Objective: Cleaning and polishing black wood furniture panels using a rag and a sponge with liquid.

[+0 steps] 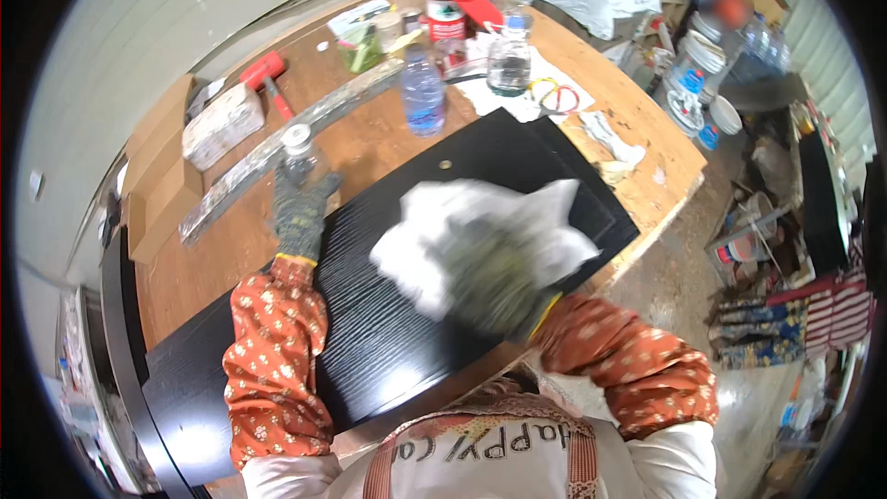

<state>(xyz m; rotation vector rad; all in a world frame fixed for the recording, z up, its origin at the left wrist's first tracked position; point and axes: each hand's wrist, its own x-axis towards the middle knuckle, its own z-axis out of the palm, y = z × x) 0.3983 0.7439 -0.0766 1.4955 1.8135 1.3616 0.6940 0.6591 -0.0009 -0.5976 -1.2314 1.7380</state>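
Note:
My left hand (302,212), in a grey-green knit glove, is wrapped round a small clear bottle (298,150) with a white cap, beside the far left edge of a black wood-grain panel (388,342). Over the panel's right half, my right hand (494,277) in a matching glove presses on a crumpled white cloth (425,231); both are smeared by motion, and the fingers are partly hidden in the cloth's folds. The black panel lies slantwise across the table, with a small round brass-coloured spot (444,165) near its far edge.
Beyond the panel on the wooden table (360,162) stand a water bottle (422,92) and a glass jar (509,60). A long stained strip (305,120), a wrapped white block (224,125) and a red mallet (263,69) lie at left. Buckets (693,65) crowd the floor at right.

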